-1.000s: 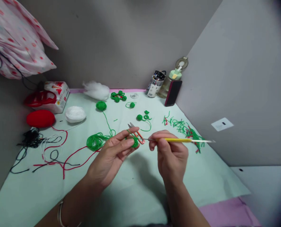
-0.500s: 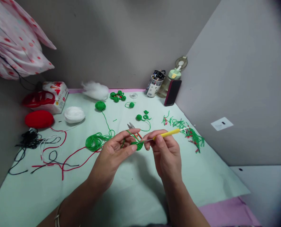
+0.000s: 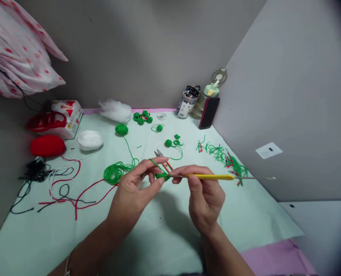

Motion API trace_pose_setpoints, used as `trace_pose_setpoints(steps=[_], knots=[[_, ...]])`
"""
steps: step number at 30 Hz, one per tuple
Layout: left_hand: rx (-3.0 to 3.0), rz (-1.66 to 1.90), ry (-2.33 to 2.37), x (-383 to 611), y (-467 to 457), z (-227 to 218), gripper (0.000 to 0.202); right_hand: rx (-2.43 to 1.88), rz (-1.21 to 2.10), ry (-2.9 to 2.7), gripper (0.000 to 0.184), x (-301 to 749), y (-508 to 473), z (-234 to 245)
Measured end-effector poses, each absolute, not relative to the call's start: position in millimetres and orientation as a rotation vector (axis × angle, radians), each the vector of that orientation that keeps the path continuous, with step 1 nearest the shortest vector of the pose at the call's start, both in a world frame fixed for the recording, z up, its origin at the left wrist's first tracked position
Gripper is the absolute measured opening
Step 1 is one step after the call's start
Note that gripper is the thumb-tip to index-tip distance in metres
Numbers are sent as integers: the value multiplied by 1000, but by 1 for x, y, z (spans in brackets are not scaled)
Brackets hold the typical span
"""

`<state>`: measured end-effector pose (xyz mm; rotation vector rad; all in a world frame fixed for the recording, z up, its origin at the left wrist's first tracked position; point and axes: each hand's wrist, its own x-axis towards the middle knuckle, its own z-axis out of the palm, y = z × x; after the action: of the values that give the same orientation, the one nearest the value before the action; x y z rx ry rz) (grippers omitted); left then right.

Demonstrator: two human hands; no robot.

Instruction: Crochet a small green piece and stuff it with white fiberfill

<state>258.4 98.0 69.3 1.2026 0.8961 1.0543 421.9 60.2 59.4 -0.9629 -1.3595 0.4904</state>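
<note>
A small green crochet piece (image 3: 160,176) is pinched at the fingertips of the left hand (image 3: 134,188), whose grip is closed on it above the tabletop (image 3: 245,218). A yellow-handled hook (image 3: 213,176) is held in the closed grip of the right hand (image 3: 206,195), its inner end touching the piece, just left of those fingers.

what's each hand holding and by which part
The right hand holds a yellow-handled hook by the handle; the left hand pinches a small green yarn piece, exact hold partly hidden.
</note>
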Motion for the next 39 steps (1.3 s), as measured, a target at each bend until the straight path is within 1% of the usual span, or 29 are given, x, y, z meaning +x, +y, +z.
trace_pose_setpoints(steps=[2, 5, 7, 9, 11, 15, 17, 19, 24, 29, 32, 36, 39], knots=[[1214, 1063, 920, 259, 97, 69, 36, -943, 440, -1420, 28, 422, 61, 59], [1171, 1092, 954, 262, 94, 70, 36, -948, 193, -1636, 32, 422, 59, 58], [1040, 1073, 907, 265, 92, 70, 41, -1023, -13, -1773, 35, 421, 57, 57], [839, 979, 792, 266, 93, 71, 48, -1057, -96, -1806, 35, 422, 56, 58], [654, 887, 694, 266, 96, 72, 53, -1024, 48, -1655, 30, 423, 59, 60], [578, 925, 667, 262, 103, 76, 49, -890, 592, -1201, 21, 426, 68, 62], [636, 950, 667, 262, 103, 76, 45, -832, 762, -1165, 17, 426, 72, 60], [686, 948, 655, 263, 101, 76, 41, -815, 841, -1165, 15, 425, 74, 58], [783, 935, 700, 263, 99, 72, 42, -833, 949, -1069, 15, 423, 73, 55], [831, 960, 755, 260, 98, 69, 40, -830, 942, -1047, 19, 424, 70, 59], [889, 975, 774, 258, 98, 68, 40, -871, 849, -1097, 21, 423, 67, 61], [1028, 1004, 834, 256, 98, 67, 38, -941, 635, -1229, 22, 421, 62, 61], [1109, 1009, 854, 256, 98, 67, 39, -909, 628, -1216, 22, 420, 60, 60]])
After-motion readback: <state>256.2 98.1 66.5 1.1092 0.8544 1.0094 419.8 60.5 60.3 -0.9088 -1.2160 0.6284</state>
